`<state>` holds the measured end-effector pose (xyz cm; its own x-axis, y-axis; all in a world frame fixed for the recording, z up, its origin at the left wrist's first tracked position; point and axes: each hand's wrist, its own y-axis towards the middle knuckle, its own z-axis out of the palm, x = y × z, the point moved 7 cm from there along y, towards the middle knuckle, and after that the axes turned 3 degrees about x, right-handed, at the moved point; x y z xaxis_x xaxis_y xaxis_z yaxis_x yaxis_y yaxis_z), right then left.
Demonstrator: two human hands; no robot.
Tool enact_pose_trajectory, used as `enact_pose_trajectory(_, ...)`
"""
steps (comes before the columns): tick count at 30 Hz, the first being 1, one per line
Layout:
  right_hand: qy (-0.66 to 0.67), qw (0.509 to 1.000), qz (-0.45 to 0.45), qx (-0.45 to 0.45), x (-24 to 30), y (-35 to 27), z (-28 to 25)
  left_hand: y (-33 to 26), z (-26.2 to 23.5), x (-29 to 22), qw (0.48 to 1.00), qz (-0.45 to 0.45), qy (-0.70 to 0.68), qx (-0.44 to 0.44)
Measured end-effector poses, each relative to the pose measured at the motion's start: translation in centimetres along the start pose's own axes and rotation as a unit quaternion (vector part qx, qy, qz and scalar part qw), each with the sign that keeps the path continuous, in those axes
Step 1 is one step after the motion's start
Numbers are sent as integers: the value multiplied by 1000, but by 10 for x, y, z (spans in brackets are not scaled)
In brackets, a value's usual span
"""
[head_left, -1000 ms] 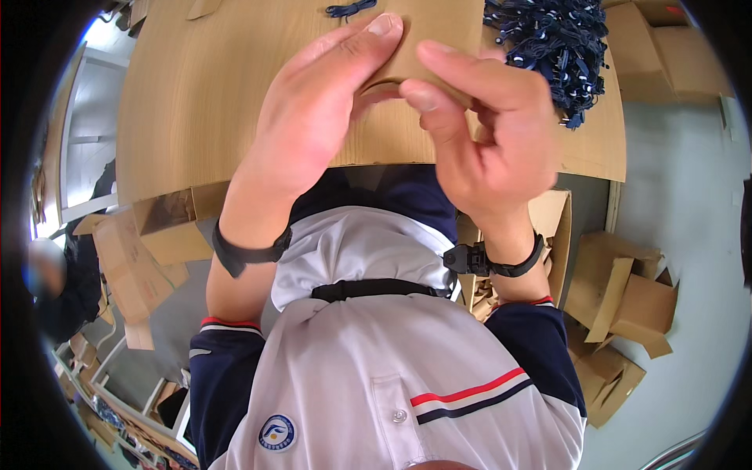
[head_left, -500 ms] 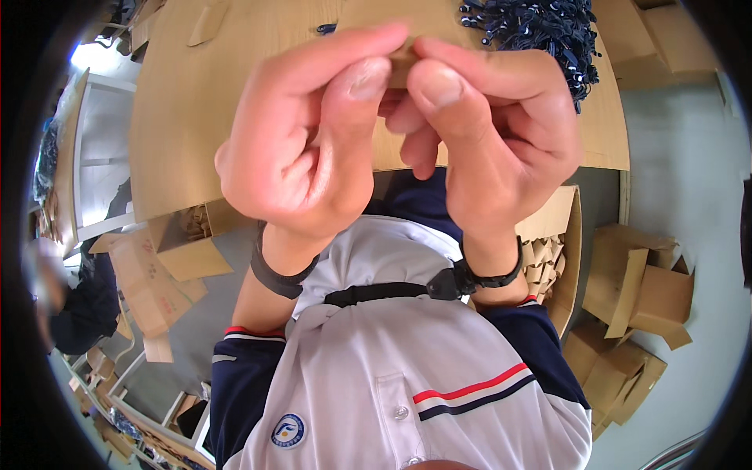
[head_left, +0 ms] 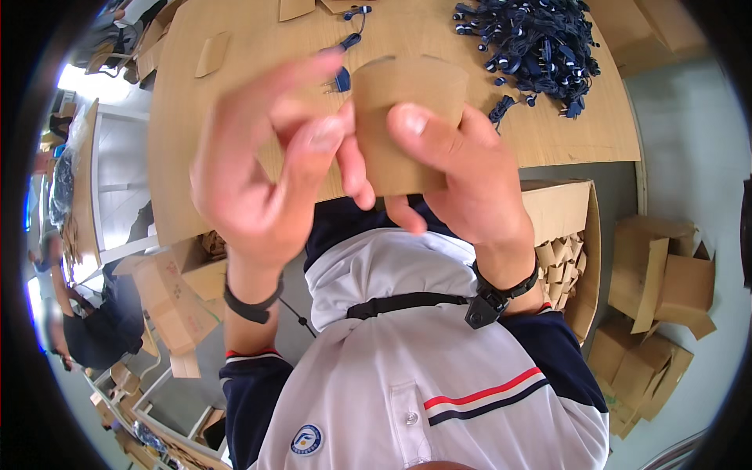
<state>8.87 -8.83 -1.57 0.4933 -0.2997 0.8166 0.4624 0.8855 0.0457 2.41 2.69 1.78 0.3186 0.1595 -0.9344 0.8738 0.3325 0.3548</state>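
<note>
A piece of brown cardboard (head_left: 403,86), flat and nearly square with a shallow curve cut in its far edge, is held up over the table's near edge. My right hand (head_left: 474,176) grips it, thumb pressed on the face toward me and fingers behind. My left hand (head_left: 254,160), smeared by motion, is at the card's left edge with forefinger and thumb apart; nothing shows between them. Whether its fingertips touch the card I cannot tell. Beyond the left fingers lies a navy corded set (head_left: 342,80) with a two-pin plug and small end pieces, like earphones.
A heap of similar navy corded sets (head_left: 540,51) covers the wooden table's (head_left: 176,141) far right. Flat cardboard pieces (head_left: 211,55) lie at far left. Below the table edge, a box (head_left: 583,258) holds many folded cardboard pieces. Open boxes (head_left: 654,258) stand right; another person (head_left: 98,325) is left.
My hands were pinched together high over the table. They have come nearer and parted; the left has moved left, and the right now shows the cardboard face-on.
</note>
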Motion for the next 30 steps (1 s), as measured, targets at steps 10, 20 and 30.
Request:
enact_pose_trajectory(10,-129,990,39,34,7,-11,13,24,14,-23,919,138,181,321)
enact_pose_trajectory(20,-549,803,-231,-38,36,-3,-2,22,37,28,963,-170,-159,139)
enact_pose_trajectory(30,-237,962,-21,-131,-8,-20,-45,2,47,-8,908,197,278,244)
